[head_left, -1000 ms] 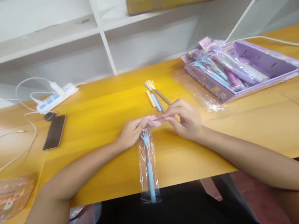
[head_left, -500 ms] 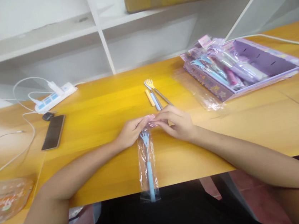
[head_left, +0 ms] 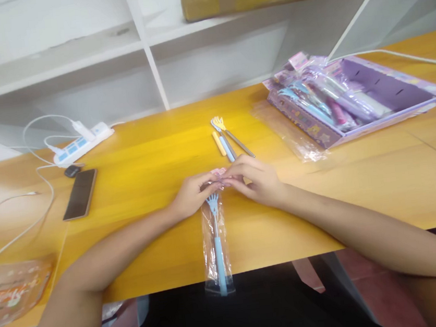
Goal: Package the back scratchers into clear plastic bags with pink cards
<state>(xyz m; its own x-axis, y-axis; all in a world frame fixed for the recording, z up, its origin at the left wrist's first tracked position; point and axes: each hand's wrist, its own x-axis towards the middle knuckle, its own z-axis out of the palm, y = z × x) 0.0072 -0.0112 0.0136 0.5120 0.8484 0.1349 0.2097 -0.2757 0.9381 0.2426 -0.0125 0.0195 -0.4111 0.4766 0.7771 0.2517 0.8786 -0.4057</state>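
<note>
A blue back scratcher with a hand-shaped head sits inside a clear plastic sleeve point(head_left: 216, 247) that lies lengthwise toward me and hangs over the yellow table's point(head_left: 142, 156) near edge. The sleeve's pink top flap is pinched from both sides. My left hand point(head_left: 192, 193) grips its left end and my right hand point(head_left: 256, 178) grips its right end, fingertips nearly meeting above the scratcher's head.
Two unwrapped scratchers point(head_left: 226, 139) lie just beyond my hands. A purple display box point(head_left: 356, 98) of wrapped ones sits back right, an empty sleeve point(head_left: 291, 134) beside it. A phone point(head_left: 80, 194), power strip point(head_left: 81, 141) and cables lie left. An orange-printed bag point(head_left: 10, 293) lies at the near left.
My right hand slid left toward my left hand, bringing the fingertips closer over the pink flap, which now looks smaller and folded in. The sleeve stayed in place.
</note>
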